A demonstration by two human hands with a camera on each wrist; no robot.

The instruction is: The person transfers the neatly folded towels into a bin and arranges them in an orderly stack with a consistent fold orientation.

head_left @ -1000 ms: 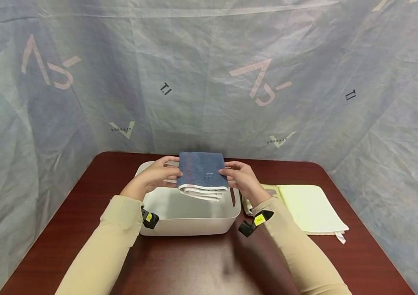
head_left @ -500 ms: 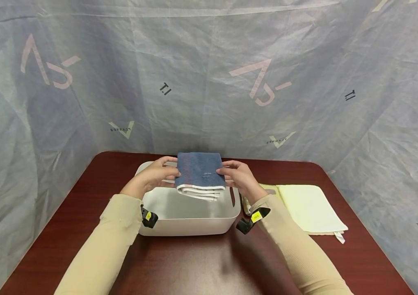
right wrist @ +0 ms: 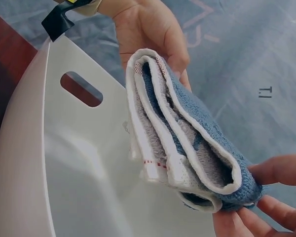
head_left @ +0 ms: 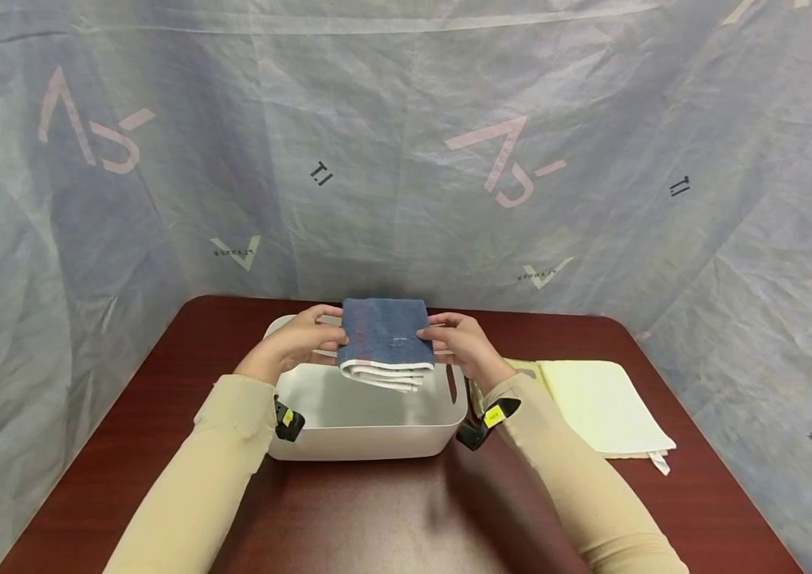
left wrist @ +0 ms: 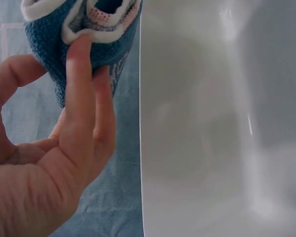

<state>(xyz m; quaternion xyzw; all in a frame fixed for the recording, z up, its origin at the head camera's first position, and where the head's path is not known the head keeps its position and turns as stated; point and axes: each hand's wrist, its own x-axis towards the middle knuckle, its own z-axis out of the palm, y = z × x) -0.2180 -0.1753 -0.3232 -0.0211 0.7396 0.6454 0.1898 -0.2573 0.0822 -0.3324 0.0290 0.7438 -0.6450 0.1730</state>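
A folded blue towel (head_left: 386,333) with white edges is held up level over a white plastic bin (head_left: 358,442). My left hand (head_left: 296,344) pinches its left side, thumb on top and fingers beneath. On the opposite side my right hand (head_left: 468,347) pinches the towel in the same way. The right wrist view shows the towel's stacked, looped layers (right wrist: 180,133) from their edge. Seen from the left wrist, the left hand's fingers (left wrist: 79,94) press against the folded end. The towel hides part of the bin's far rim.
A pale yellow cloth (head_left: 602,406) with a small white tag lies on the dark red table (head_left: 370,518), right of the bin. Part of another item beside the bin is hidden by the right arm. Printed grey sheeting (head_left: 391,159) hangs behind.
Both hands have drifted slightly left together with the towel, which stays gripped at both sides. The bin and the yellow cloth have kept their places.
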